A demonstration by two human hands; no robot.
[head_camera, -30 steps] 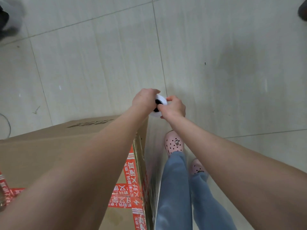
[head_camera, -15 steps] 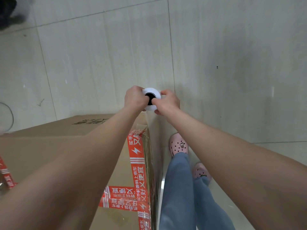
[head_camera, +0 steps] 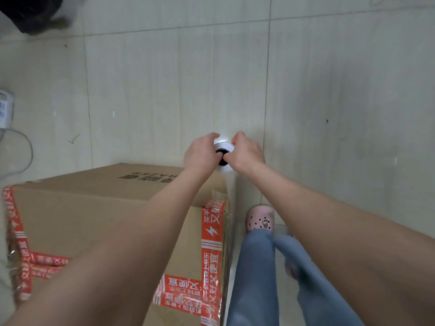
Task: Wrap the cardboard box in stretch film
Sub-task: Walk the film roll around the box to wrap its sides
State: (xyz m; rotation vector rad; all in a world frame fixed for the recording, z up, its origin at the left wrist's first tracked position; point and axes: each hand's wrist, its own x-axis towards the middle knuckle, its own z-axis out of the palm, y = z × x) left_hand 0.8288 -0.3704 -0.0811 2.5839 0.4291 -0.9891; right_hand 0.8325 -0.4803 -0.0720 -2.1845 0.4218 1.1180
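1. The cardboard box sits on the tiled floor at about 7 o'clock in the view. Its top face shows, sealed with red tape.
2. The roll of stretch film is held upright just past the box's far right corner, near the middle of the view. It is seen end-on, with its dark core hole facing up.
3. The left hand grips the roll from the 9 o'clock side and the right hand from 3 o'clock. The fingers of both curl round its top rim, with the thumbs at the core hole.
4. A pale, glossy sheet of film runs down from the roll along the box's right-hand edge, toward 6 o'clock. That side seems to have film against it.
5. The top face looks bare cardboard, with no sheen of film over it.
6. The other side faces are hidden, so I cannot tell how many turns are on.
7. My judgement is that the wrap is under way and sits at a corner. What is left is to carry the roll round the far side, finish the turns, then cut and smooth the tail.
8. The person's pink shoe stands close beside the box at 5 o'clock.
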